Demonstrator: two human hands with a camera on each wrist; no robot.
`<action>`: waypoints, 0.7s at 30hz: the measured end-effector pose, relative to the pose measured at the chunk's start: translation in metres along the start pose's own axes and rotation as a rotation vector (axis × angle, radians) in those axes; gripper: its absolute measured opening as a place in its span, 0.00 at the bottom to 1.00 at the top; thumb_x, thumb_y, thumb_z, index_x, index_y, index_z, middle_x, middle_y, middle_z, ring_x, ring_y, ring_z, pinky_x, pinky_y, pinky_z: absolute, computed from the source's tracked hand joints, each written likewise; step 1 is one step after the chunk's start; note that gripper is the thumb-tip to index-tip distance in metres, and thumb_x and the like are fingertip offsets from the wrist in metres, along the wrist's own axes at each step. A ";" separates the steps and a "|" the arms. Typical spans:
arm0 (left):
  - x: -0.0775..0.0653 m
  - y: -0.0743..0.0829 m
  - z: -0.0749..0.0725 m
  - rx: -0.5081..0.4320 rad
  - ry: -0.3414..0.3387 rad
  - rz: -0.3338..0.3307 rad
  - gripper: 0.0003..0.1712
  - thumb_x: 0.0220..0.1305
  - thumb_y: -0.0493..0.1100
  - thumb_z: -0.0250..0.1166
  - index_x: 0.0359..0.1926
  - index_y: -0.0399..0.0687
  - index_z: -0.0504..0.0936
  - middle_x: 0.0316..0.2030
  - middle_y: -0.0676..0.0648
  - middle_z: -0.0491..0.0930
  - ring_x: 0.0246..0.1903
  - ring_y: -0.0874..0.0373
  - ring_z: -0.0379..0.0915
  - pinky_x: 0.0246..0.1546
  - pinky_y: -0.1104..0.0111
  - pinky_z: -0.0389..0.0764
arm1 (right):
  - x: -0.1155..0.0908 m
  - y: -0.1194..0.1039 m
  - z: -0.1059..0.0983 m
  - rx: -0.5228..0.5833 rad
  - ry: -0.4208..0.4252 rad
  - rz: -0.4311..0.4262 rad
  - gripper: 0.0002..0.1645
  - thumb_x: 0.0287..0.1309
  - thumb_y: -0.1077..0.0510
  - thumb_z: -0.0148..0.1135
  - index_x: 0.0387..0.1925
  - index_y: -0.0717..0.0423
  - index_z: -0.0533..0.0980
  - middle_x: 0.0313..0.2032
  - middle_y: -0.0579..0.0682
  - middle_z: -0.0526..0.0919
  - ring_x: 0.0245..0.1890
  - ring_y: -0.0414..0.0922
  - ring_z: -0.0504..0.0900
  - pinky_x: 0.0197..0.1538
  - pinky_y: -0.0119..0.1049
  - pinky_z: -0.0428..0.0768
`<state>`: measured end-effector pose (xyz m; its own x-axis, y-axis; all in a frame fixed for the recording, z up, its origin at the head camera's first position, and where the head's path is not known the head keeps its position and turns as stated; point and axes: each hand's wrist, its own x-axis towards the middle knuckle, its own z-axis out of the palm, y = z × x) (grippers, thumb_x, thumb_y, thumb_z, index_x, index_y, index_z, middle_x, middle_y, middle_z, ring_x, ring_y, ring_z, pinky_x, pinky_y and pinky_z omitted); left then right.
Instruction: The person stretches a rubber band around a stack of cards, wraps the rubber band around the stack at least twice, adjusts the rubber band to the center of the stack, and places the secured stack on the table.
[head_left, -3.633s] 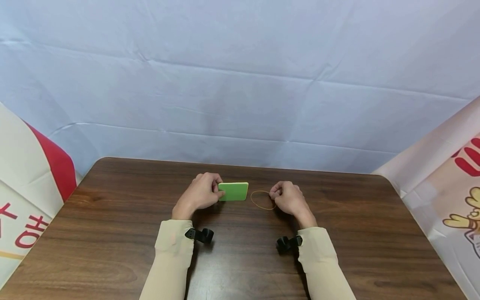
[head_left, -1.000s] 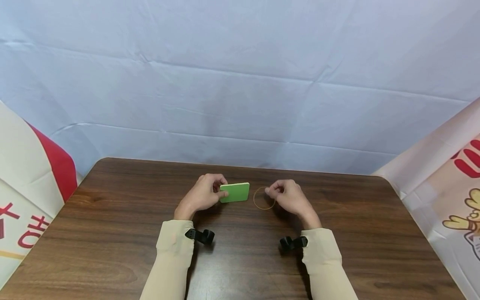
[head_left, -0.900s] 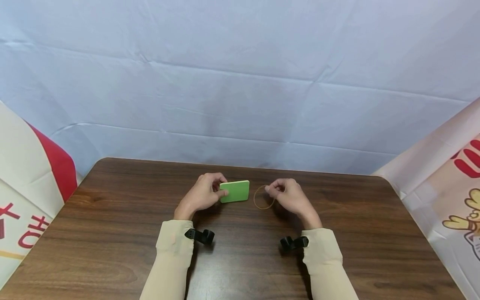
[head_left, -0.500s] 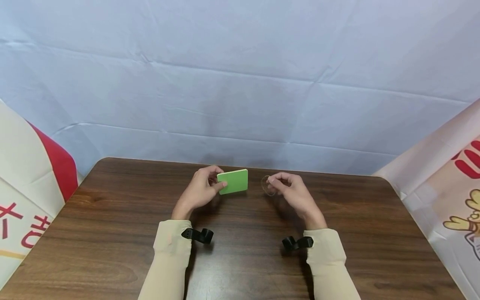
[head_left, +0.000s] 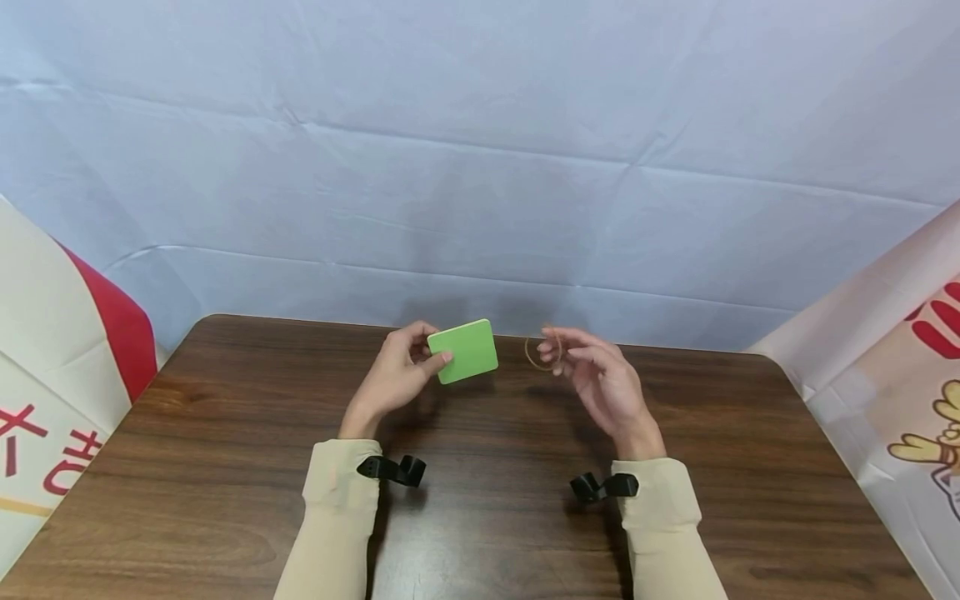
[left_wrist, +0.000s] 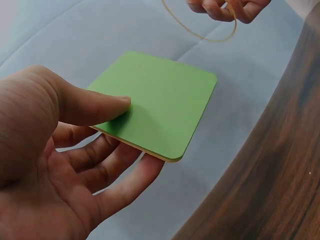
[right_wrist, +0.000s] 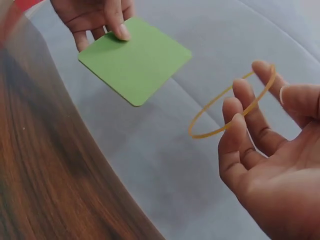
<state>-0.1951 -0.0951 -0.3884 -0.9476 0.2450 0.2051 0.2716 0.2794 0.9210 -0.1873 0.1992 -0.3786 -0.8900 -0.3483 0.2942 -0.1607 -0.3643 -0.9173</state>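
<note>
My left hand (head_left: 393, 371) holds a thin stack of green cards (head_left: 467, 351) with rounded corners, raised over the table's far part. In the left wrist view the thumb (left_wrist: 102, 106) presses on the top face and the fingers support it from below; pale layered edges show. To the right my right hand (head_left: 600, 379) is raised, palm turned inward. A yellowish rubber band (right_wrist: 207, 134) is looped on its fingers, running over the index fingertip and past the other half-bent fingers, while the thumb stays off it. A gap separates the band from the cards.
Both hands are above a dark wood-grain table (head_left: 480, 517). Behind its far edge hangs a pale cloth backdrop (head_left: 480, 167), and printed banners stand at left (head_left: 60, 358) and right (head_left: 892, 400). Black straps with cameras sit on both wrists.
Both hands have risen, and the green cards have tilted to face the head camera more. My right hand went from pinching the rubber band to spreading its fingers within the loop.
</note>
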 end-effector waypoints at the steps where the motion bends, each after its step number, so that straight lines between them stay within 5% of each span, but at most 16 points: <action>1: 0.000 0.000 0.000 -0.002 0.003 -0.002 0.11 0.67 0.31 0.66 0.49 0.33 0.79 0.40 0.40 0.83 0.37 0.50 0.79 0.39 0.63 0.80 | 0.000 0.000 0.000 0.010 -0.005 -0.012 0.29 0.72 0.72 0.35 0.56 0.61 0.82 0.44 0.53 0.86 0.45 0.47 0.82 0.43 0.34 0.75; 9: -0.001 0.000 -0.001 -0.017 0.017 -0.006 0.11 0.67 0.31 0.66 0.49 0.33 0.79 0.40 0.39 0.83 0.37 0.50 0.80 0.37 0.65 0.79 | -0.002 0.002 0.003 -0.009 0.039 -0.118 0.20 0.70 0.73 0.54 0.54 0.56 0.84 0.46 0.49 0.86 0.45 0.41 0.82 0.44 0.30 0.77; 21: 0.000 0.001 -0.002 -0.022 0.021 -0.012 0.12 0.66 0.31 0.67 0.49 0.32 0.80 0.39 0.39 0.82 0.35 0.51 0.79 0.36 0.65 0.78 | 0.000 -0.001 0.009 -0.076 0.204 -0.226 0.27 0.54 0.74 0.72 0.57 0.61 0.82 0.34 0.50 0.73 0.36 0.41 0.72 0.40 0.27 0.77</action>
<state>-0.1948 -0.0970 -0.3865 -0.9541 0.2222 0.2007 0.2567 0.2618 0.9304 -0.1837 0.1917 -0.3752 -0.8938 -0.0829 0.4407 -0.3894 -0.3442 -0.8544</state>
